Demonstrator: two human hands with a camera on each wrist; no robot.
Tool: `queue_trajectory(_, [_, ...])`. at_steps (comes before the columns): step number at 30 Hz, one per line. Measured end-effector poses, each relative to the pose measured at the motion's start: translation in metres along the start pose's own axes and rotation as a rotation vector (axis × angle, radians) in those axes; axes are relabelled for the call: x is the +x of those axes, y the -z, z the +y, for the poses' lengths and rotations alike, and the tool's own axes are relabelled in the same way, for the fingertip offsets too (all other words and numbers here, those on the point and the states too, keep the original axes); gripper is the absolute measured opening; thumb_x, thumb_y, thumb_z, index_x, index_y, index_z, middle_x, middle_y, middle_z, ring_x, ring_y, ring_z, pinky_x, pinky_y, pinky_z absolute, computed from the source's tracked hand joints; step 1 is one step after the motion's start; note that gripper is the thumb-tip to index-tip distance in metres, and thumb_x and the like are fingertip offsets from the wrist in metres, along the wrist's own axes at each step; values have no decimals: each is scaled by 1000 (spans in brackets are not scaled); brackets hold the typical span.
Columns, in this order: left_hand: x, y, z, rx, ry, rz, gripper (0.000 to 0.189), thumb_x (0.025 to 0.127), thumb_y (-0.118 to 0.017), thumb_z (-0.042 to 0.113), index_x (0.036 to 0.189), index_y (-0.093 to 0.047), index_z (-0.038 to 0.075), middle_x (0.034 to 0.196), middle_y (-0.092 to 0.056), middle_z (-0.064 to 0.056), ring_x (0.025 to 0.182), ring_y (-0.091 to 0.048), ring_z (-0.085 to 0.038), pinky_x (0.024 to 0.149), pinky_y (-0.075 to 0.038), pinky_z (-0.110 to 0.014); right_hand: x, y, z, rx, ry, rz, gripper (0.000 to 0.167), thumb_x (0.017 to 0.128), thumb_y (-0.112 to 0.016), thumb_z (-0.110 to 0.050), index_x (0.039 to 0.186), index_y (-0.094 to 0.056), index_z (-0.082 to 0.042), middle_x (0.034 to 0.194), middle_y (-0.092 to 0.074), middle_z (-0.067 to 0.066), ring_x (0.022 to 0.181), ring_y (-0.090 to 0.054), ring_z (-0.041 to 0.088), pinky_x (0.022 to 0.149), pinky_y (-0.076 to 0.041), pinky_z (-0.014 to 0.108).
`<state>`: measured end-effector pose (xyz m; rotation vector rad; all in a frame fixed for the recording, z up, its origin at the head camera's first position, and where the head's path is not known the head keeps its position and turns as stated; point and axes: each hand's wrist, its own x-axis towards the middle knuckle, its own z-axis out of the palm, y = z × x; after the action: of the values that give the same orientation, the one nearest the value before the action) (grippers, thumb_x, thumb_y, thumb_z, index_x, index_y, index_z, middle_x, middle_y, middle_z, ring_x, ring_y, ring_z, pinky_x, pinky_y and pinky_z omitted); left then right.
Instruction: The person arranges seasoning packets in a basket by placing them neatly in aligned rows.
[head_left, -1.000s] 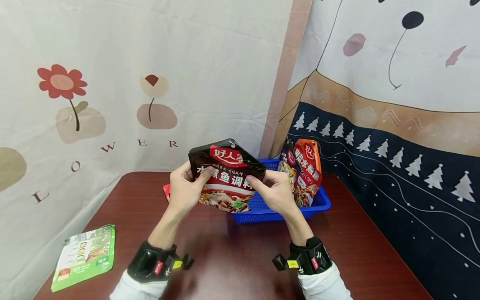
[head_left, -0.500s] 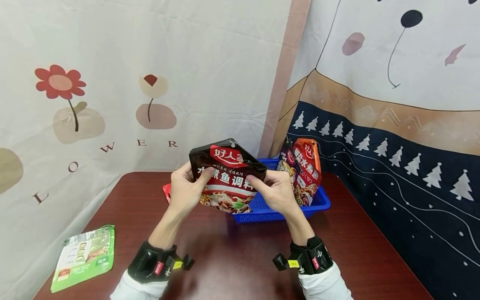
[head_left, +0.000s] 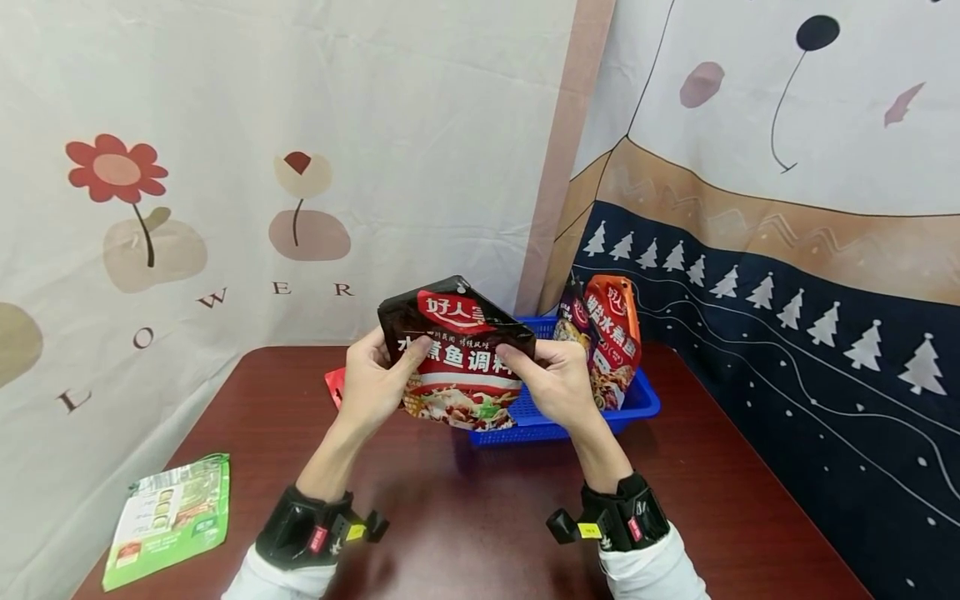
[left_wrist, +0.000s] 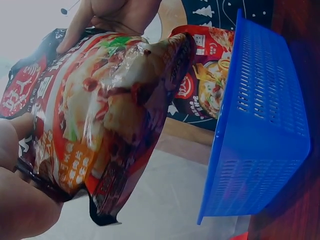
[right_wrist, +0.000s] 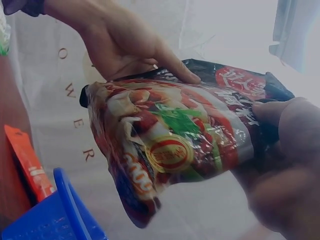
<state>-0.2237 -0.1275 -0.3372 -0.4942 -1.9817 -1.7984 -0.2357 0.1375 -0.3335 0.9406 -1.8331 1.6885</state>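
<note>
Both hands hold up a black and red seasoning pouch [head_left: 459, 367] with a food picture and white lettering on its front. The left hand [head_left: 375, 375] grips its left side, thumb across the front. On the opposite side the right hand [head_left: 557, 382] pinches the pouch, its thumb on the lettering. Fingers behind the pouch are mostly hidden. In the left wrist view the pouch [left_wrist: 105, 110] bulges, its lower edge hanging free. The right wrist view shows the same pouch [right_wrist: 175, 130] between both thumbs, close above a blue basket [right_wrist: 65, 210].
Behind the right hand stands the blue basket [head_left: 637, 400], with an orange-red pouch [head_left: 617, 342] and a dark purple pouch [head_left: 573, 321] upright in it. A green pouch [head_left: 168, 521] lies at the table's left edge. A red packet [head_left: 335, 385] shows partly behind the left hand.
The pouch's lower part has swung slightly to the right and down as the right hand shifts a little. Both hands keep their hold, and the head view has turned slightly.
</note>
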Motion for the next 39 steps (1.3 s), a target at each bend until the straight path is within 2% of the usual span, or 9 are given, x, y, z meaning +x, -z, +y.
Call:
queue_trajectory(5, [0, -1, 1, -3, 15, -41, 30, 107, -80, 16, 135, -77, 9, 107, -86, 1, 93, -84, -12, 80, -70, -30, 1, 2, -2, -7, 0, 39, 32, 102, -74, 8, 71, -73, 0, 54, -36, -6, 48, -33, 2, 42, -22, 37])
queue_trajectory(10, [0, -1, 1, 19, 27, -98, 42, 104, -82, 17, 145, -70, 13, 121, -81, -6, 97, -78, -10, 82, -65, -23, 1, 4, -3, -18, -14, 49, 38, 103, -74, 7, 66, -70, -1, 54, -34, -7, 46, -31, 3, 41, -21, 36])
queue_trajectory(15, [1, 0, 0, 17, 24, -159, 67, 103, -83, 21, 163, -55, 26, 152, -71, -5, 134, -70, -13, 108, -61, -24, 2, 8, -3, -44, -13, 84, 41, 103, -76, 4, 63, -69, -2, 52, -34, -11, 46, -30, 2, 40, -20, 34])
queue_trajectory(20, [1, -1, -2, 98, 15, -169, 87, 98, -89, 33, 172, -42, 38, 172, -56, 4, 162, -50, -20, 127, -53, -50, 5, 17, -5, -56, -24, 163, 34, 103, -77, 2, 69, -75, 4, 54, -36, -12, 47, -29, 0, 41, -18, 33])
queue_trajectory(23, [0, -1, -3, 191, 36, -162, 95, 95, -91, 42, 173, -37, 47, 180, -44, 10, 169, -40, -25, 129, -47, -67, 5, 23, -6, -51, -45, 219, 30, 104, -76, 0, 75, -78, 9, 54, -40, -11, 45, -34, 1, 40, -23, 26])
queue_trajectory(28, [-3, -3, -3, 318, 59, -159, 101, 91, -93, 51, 171, -31, 58, 184, -33, 18, 173, -34, -28, 130, -43, -74, 7, 31, -7, -57, -101, 342, 24, 105, -79, -7, 89, -85, 9, 71, -77, -7, 63, -74, 2, 60, -61, 16])
queue_trajectory(30, [-3, -5, -5, 346, 50, -165, 103, 90, -93, 53, 172, -30, 58, 185, -32, 18, 173, -33, -28, 130, -42, -74, 8, 34, -7, -45, -120, 388, 18, 105, -80, -10, 104, -88, 6, 91, -86, -4, 80, -85, 7, 71, -69, 24])
queue_trajectory(32, [-3, -7, -7, 374, 36, -168, 104, 90, -93, 54, 172, -30, 57, 185, -30, 18, 175, -28, -26, 132, -37, -76, 8, 37, -7, -47, -120, 429, 18, 106, -80, -10, 109, -88, 5, 98, -88, 7, 83, -86, 7, 73, -70, 26])
queue_trajectory(39, [-5, -23, -20, 463, -96, -221, 106, 88, -96, 47, 176, -37, 37, 185, -38, 5, 179, -18, -29, 138, -25, -75, 9, 43, -1, -157, -115, 565, 23, 106, -80, -18, 101, -90, 3, 93, -81, 35, 63, -76, 0, 58, -61, 16])
